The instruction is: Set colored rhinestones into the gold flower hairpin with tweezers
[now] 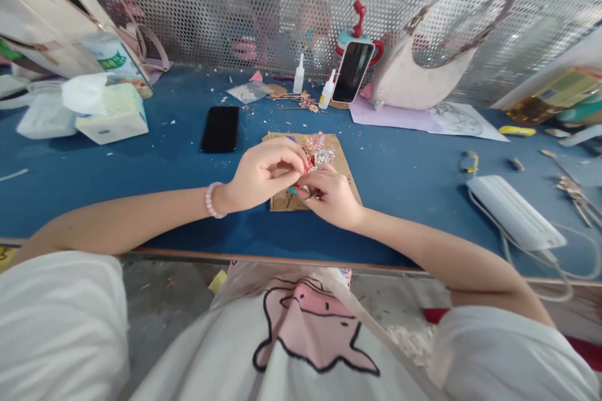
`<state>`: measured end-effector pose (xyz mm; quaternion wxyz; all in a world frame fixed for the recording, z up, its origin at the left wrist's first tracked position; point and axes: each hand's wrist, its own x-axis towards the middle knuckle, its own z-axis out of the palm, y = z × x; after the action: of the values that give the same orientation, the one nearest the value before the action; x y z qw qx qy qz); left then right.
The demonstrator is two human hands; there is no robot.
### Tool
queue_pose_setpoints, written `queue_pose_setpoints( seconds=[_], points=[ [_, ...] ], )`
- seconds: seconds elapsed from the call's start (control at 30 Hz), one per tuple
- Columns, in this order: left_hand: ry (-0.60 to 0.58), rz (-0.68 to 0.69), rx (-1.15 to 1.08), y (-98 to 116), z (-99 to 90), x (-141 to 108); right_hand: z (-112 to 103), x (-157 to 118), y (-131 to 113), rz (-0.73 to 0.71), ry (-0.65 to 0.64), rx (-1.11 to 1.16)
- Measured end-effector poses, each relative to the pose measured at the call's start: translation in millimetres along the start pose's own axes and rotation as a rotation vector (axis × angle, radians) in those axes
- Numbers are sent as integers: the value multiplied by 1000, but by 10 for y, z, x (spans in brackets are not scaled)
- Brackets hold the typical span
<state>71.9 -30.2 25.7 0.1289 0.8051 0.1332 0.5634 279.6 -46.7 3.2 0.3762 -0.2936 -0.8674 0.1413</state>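
My left hand (263, 175), with a pale pink bead bracelet (214, 200) at its wrist, is pinched shut, thumb against fingers. Something small and red shows at its fingertips, too small to name. Close beside it, my right hand (335, 198) is curled shut, with a teal nail showing. A thin metallic loop lies at its fingers; whether it is a ring or a tool I cannot tell. Just beyond both fingertips is a glittery cluster of pink and clear beads (320, 154). Underneath lies a piece of brown cardboard (347, 177), partly covered by my hands.
A black phone (220, 130) lies left of the cardboard. Behind stand two small white bottles (299, 75), gold hairpins (308, 101) and an upright phone (353, 72). Tissues (113, 119) are at left; a handbag (404, 78) and a white power bank (516, 212) with cable are at right.
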Motion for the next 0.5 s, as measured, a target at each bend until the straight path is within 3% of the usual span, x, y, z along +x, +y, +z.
queue_pose_setpoints(
  seconds=[0.27,0.5],
  points=[
    [-104,-45,-58,48,-37,-166,-155,-42,-148,123,40,202],
    [-202,-242,-183,-20,-29,-205,-167,-118,-269,-38,-108,257]
  ],
)
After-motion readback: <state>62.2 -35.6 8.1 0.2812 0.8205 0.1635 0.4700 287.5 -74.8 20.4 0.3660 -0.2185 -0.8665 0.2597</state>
